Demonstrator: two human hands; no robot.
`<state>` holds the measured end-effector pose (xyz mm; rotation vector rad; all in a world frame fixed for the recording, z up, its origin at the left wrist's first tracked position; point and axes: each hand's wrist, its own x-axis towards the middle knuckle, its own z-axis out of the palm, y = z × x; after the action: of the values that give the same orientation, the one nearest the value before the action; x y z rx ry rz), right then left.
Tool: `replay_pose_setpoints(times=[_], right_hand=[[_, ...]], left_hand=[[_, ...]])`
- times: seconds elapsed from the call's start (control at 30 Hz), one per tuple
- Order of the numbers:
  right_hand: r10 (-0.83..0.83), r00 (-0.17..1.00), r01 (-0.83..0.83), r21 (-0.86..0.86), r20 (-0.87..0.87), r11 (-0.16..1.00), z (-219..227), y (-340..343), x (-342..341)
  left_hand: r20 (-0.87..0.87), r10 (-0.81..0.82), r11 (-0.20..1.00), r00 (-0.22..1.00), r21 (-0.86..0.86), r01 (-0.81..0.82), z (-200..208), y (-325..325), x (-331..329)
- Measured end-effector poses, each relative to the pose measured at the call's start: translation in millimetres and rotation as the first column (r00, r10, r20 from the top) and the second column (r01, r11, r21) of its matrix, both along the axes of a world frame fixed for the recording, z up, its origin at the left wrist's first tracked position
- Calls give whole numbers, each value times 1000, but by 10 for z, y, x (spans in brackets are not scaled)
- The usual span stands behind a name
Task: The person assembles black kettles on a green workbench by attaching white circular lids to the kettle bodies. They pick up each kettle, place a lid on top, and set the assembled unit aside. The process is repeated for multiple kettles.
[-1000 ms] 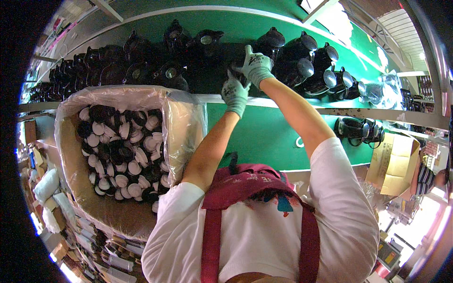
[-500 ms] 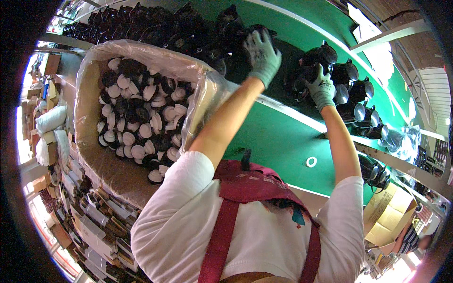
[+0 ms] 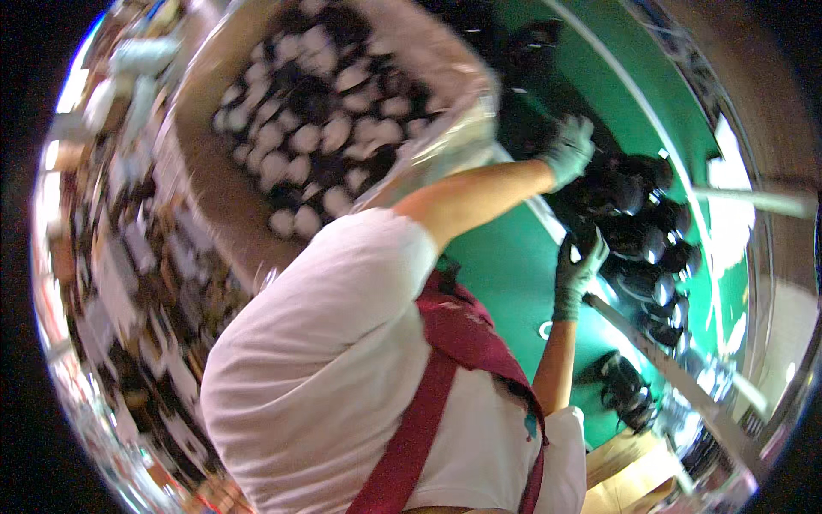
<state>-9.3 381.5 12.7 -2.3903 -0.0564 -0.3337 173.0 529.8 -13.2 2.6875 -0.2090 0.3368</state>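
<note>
My left hand (image 3: 568, 152), in a grey-green glove, reaches over the dark strip beyond the rail. Its fingers are smeared by motion, and whatever lies under them is hidden. Closer to me, my gloved right hand (image 3: 580, 267) is at the near rail, its thumb and fingers on either side of a black, glossy part whose shape is blurred. Just past it, several shiny black pot-like vessels (image 3: 651, 231) stand crowded together on the green surface. A small white ring (image 3: 545, 330) lies on the green worktop (image 3: 492, 274) in front of me.
On my left stands a large plastic-lined carton (image 3: 193, 163) filled with round white and black caps (image 3: 308, 137). A pale metal rail (image 3: 625, 321) runs along the worktop. More black vessels (image 3: 625, 385) and an open cardboard box (image 3: 629, 467) are at lower right.
The view has turned, shifting the carton up and right and blurring everything. My left hand has left the far black vessels and come closer to my right, which has drawn back to the near rail.
</note>
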Motion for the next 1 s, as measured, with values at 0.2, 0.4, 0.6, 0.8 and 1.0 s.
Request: replay_pose_setpoints(times=[0.2,0.4,0.6,0.8,1.0], right_hand=[[39,985,-4,204,-168,979,-159,14,-153],[99,993,-84,200,-67,976,131,208,-286],[88,954,19,350,-287,937,245,533,-422],[164,947,-20,456,-277,890,417,700,-326],[370,928,-79,947,-44,311,1261,1250,13]], left_hand=[[30,-209,977,978,50,207,1587,403,-533],[-86,262,949,961,201,-241,2271,2707,-488],[-219,-20,847,975,515,133,436,3577,-419],[-58,-114,959,992,253,125,572,4040,-462],[-117,-334,346,935,-938,6,2189,2560,-1347]])
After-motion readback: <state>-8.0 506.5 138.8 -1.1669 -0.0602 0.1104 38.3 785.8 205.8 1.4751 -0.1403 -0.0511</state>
